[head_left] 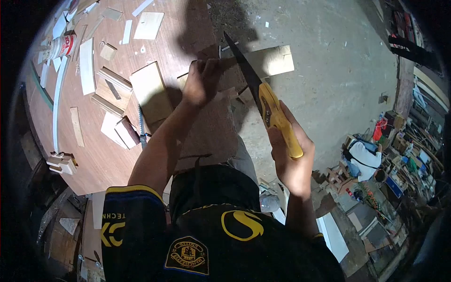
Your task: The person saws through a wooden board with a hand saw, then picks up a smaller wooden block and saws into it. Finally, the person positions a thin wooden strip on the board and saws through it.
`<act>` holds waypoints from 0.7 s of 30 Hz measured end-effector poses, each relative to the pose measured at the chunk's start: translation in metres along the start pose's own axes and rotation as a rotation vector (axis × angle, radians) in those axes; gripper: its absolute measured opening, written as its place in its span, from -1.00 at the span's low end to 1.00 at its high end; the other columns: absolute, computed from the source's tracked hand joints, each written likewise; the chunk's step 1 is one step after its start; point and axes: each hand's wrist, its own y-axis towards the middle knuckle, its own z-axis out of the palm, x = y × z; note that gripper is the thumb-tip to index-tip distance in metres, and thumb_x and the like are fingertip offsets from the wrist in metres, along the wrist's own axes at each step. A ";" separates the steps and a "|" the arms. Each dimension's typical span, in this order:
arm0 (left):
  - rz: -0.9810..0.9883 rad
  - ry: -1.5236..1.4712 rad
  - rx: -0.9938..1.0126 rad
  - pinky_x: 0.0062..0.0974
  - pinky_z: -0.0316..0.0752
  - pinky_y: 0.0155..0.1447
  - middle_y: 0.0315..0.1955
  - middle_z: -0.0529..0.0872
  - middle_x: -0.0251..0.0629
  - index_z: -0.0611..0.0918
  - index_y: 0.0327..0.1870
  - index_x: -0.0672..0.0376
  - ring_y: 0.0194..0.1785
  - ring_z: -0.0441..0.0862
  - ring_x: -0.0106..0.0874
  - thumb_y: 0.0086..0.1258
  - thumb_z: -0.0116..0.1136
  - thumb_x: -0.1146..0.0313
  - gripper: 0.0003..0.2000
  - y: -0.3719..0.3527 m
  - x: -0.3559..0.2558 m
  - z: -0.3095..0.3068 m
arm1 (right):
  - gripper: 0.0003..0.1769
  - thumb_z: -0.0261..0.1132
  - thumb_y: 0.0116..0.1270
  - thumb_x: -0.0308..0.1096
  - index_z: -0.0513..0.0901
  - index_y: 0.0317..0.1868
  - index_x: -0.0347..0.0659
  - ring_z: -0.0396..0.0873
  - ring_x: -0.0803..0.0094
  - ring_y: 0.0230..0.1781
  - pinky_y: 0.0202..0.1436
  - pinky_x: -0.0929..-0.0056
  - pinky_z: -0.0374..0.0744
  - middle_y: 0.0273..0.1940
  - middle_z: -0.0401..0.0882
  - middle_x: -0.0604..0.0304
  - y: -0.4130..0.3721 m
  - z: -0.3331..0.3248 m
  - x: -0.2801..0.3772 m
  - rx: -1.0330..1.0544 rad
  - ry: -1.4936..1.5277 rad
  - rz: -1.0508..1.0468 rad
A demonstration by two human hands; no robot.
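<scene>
My right hand (293,157) is closed round the yellow handle of a hand saw (281,121). The saw's dark blade points up and to the left, crossing in front of a pale wooden board (272,62). My left hand (203,82) is closed on the shadowed left part of that board, at the table's edge. The board's right part sticks out past the edge over the floor. In this view the blade overlaps the board; whether it touches the wood cannot be told.
The brown table (101,162) carries wooden offcuts, a flat panel (152,91), a grooved wooden piece (112,91) and a labelled container (63,46). A person in a white top (364,159) is at the lower right among timber and tools. Grey concrete floor (347,70) lies beyond the table.
</scene>
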 end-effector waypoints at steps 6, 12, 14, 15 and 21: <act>-0.009 0.058 -0.005 -0.18 0.39 0.30 0.04 0.55 -0.21 0.62 0.17 0.10 0.14 0.49 -0.18 0.12 0.32 0.31 -0.50 0.001 -0.010 -0.011 | -0.51 0.24 0.52 -0.42 0.49 0.41 -0.28 0.54 0.53 -0.20 -0.14 0.49 0.51 -0.05 0.65 0.04 0.008 -0.002 -0.002 0.003 0.006 0.036; -0.011 -0.046 -0.021 -0.16 0.38 0.32 0.06 0.53 -0.20 0.62 0.17 0.10 0.13 0.49 -0.16 0.11 0.30 0.36 -0.50 0.002 -0.011 -0.014 | -0.47 0.29 0.45 -0.51 0.47 0.41 -0.33 0.65 0.37 0.13 0.18 0.40 0.60 0.18 0.66 -0.16 0.009 -0.009 0.001 0.028 0.059 0.079; 0.048 -0.037 -0.026 -0.16 0.38 0.31 0.06 0.54 -0.21 0.63 0.16 0.11 0.14 0.49 -0.16 0.11 0.31 0.36 -0.51 0.002 -0.012 -0.016 | -0.45 0.28 0.47 -0.49 0.44 0.43 -0.33 0.66 0.34 0.15 0.19 0.40 0.60 0.19 0.66 -0.17 0.003 -0.011 0.002 0.060 0.019 0.109; 0.099 -0.034 -0.021 -0.15 0.39 0.30 0.05 0.54 -0.21 0.64 0.15 0.12 0.14 0.49 -0.15 0.11 0.31 0.36 -0.52 0.001 -0.010 -0.016 | -0.44 0.28 0.47 -0.48 0.42 0.45 -0.31 0.66 0.30 0.17 0.20 0.37 0.60 0.19 0.65 -0.19 0.001 -0.014 0.006 0.084 0.011 0.148; -0.021 -0.114 -0.022 -0.10 0.36 0.30 0.09 0.54 -0.19 0.61 0.20 0.17 0.15 0.49 -0.14 0.05 0.39 0.25 -0.41 0.002 -0.011 -0.007 | -0.46 0.26 0.50 -0.46 0.44 0.45 -0.28 0.69 0.40 0.02 0.11 0.41 0.64 0.07 0.72 -0.07 0.008 -0.004 -0.009 0.038 0.098 0.133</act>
